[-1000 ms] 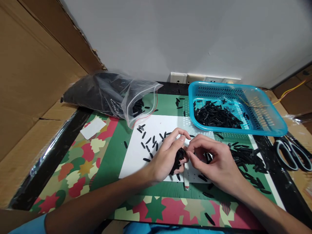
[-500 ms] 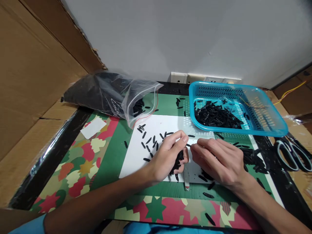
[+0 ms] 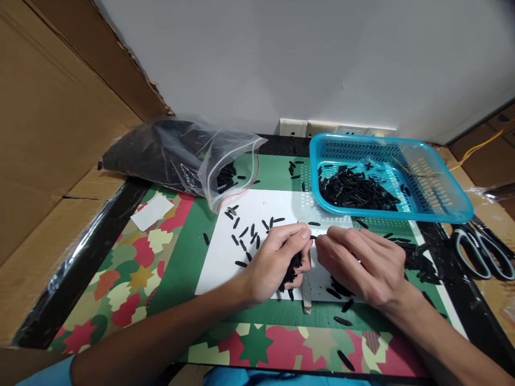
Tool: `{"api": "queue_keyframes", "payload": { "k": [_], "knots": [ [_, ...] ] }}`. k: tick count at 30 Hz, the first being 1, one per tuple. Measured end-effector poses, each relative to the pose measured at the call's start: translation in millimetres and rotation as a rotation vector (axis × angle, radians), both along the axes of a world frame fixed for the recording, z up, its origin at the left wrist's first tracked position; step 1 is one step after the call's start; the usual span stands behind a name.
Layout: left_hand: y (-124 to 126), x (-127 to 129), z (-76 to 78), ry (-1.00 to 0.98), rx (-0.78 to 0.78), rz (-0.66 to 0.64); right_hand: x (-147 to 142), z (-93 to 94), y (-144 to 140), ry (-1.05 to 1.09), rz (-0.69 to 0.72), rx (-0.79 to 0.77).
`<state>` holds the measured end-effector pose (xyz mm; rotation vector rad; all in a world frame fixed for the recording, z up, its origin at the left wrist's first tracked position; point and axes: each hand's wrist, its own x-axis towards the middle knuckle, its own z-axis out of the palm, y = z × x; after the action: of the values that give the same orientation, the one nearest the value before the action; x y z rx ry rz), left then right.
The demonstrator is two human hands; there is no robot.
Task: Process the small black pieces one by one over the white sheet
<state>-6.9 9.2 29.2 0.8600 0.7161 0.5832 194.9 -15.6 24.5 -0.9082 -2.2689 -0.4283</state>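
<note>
My left hand (image 3: 273,260) is closed around a clump of small, narrow black pieces (image 3: 290,277), which stick out below its fingers. One slim black piece (image 3: 313,237) bridges the gap between the fingertips of both hands, over a white sheet (image 3: 219,257). My right hand (image 3: 362,262) is closed, its thumb and fingers pinched at the right end of that piece; its inner fingers are hidden. Several similar loose pieces (image 3: 243,231) lie on the sheet left of my hands. A thin pale stick (image 3: 307,295) lies on the sheet between my wrists.
A blue plastic basket (image 3: 434,217) holding a black heap (image 3: 358,190) stands at the back right. A zip bag (image 3: 161,155) full of black material lies at the back left. Scissors (image 3: 478,252) rest at the right edge, near another pile (image 3: 420,262). Cardboard (image 3: 52,134) walls the left side.
My hands stay almost in place, with only a slight shift at the fingertips around the slim black piece. The whole view has drifted a little.
</note>
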Motion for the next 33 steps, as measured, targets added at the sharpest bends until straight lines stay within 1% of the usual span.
{"api": "queue_keyframes", "payload": {
  "k": [3,6,8,12,15,18,24,33],
  "knots": [
    [0.4,-0.6,-0.5,-0.021,0.007,0.001,-2.4,-1.9,0.9,0.200,-0.027,-0.158],
    [0.9,-1.4,-0.2,-0.046,0.013,-0.001,-5.7,-0.3,0.7,0.443,-0.005,-0.417],
    [0.7,-2.1,0.4,-0.052,0.013,-0.013,-7.3,1.1,0.2,0.543,0.024,-0.561],
    [0.1,-2.8,1.6,-0.061,0.007,-0.023,-8.2,-0.1,-1.6,0.662,0.042,-0.698],
    [0.6,-2.5,1.6,-0.073,-0.018,0.000,-8.1,-2.9,-3.3,0.738,0.044,-0.748],
    [1.6,-2.3,0.7,-0.084,-0.036,0.010,-7.9,-4.5,-4.8,0.777,0.051,-0.761],
    [1.5,-2.7,-0.9,-0.071,-0.053,-0.006,-7.3,-4.5,-4.3,0.784,0.039,-0.783],
    [0.6,-2.0,-2.7,-0.096,-0.036,0.007,-7.9,-5.9,-2.0,0.810,0.040,-0.838]
  ]
}}
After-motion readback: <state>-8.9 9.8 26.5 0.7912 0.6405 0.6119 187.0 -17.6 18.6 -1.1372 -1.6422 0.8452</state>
